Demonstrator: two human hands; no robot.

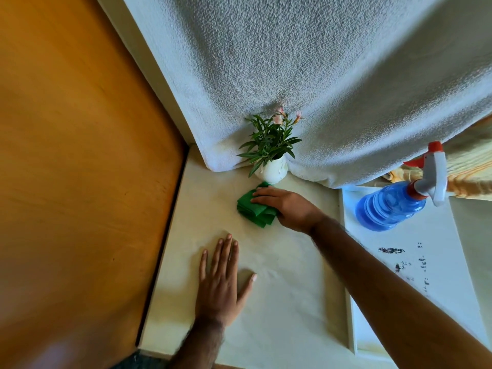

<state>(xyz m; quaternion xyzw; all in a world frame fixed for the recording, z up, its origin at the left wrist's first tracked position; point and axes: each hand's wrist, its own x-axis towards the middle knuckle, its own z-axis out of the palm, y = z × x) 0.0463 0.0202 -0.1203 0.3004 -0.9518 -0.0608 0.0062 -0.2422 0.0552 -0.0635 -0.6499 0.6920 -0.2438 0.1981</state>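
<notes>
A folded green cloth [253, 209] lies on the cream tabletop [287, 288], just in front of a small white vase [273, 171] with green leaves and pink flowers. My right hand [287, 206] presses flat on the cloth's right part, fingers straight and pointing left. My left hand [219, 283] rests palm down on the tabletop nearer to me, fingers spread, holding nothing.
A blue spray bottle [391, 206] with a white and red trigger stands on a white board [431, 265] at the right. A white towel [306, 75] hangs behind the vase. An orange wooden panel [74, 169] borders the table's left edge.
</notes>
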